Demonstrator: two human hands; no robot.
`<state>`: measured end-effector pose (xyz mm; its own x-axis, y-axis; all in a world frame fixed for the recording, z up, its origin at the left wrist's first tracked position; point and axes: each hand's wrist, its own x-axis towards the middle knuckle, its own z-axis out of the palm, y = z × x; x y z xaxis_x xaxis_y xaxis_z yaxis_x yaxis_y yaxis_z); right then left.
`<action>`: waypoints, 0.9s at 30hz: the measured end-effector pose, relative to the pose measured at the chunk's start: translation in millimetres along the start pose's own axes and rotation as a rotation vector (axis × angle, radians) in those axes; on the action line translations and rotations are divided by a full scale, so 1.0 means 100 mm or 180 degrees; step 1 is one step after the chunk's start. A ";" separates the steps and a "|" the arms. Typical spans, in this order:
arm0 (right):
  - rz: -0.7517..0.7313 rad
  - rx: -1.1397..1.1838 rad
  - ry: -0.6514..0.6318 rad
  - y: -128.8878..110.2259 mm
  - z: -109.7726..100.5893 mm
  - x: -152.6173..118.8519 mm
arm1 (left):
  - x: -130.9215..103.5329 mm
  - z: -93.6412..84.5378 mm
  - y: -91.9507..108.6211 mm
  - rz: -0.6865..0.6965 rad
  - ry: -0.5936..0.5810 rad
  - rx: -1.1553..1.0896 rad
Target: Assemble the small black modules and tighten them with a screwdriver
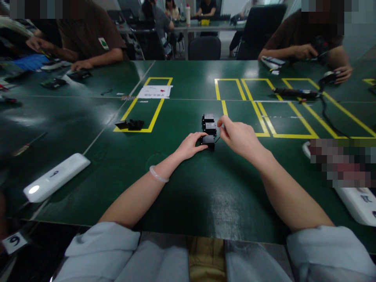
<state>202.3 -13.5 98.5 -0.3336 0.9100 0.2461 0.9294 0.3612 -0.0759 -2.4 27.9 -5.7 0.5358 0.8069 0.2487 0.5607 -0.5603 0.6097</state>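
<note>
My left hand [189, 145] grips a small black box-shaped part [208, 140] on the green table, thumb at its near side and fingers at its far left. Two similar black blocks [209, 122] stand in a row just beyond it. My right hand [239, 135] is closed in a pinch at the right of the held part. A thin dark rod [217, 139] shows between those fingertips and the part; its kind is too small to make out, and the palm hides the rest.
Yellow tape outlines [266, 135] mark the table [182, 203]. A black part [131, 124] lies left, near a paper label [155, 91]. White elongated cases [57, 176] lie at both sides. Two people work across the table, with a black cabled device [296, 93] at right.
</note>
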 end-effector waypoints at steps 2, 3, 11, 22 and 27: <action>-0.0022 0.0056 -0.0008 0.00 -0.01 0.00 | 0.00 0.00 0.01 -0.0008 -0.0016 0.0000; -0.0025 0.0083 -0.0009 0.00 -0.01 -0.01 | 0.00 -0.01 0.01 -0.0008 -0.0028 0.0000; 0.0029 -0.0053 -0.0045 -0.01 0.00 0.00 | 0.00 -0.01 0.01 -0.0011 -0.0024 0.0002; 0.0022 -0.0007 -0.0029 -0.02 -0.01 -0.01 | 0.00 -0.01 0.02 -0.0057 -0.0040 0.0040; 0.0032 -0.0090 -0.0055 -0.01 0.00 0.00 | 0.00 -0.01 0.02 -0.0042 -0.0029 0.0029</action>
<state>201.1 -14.5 98.8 -0.3266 0.9170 0.2288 0.9367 0.3464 -0.0510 -2.0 26.8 -3.4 0.5341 0.8125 0.2337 0.5735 -0.5513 0.6059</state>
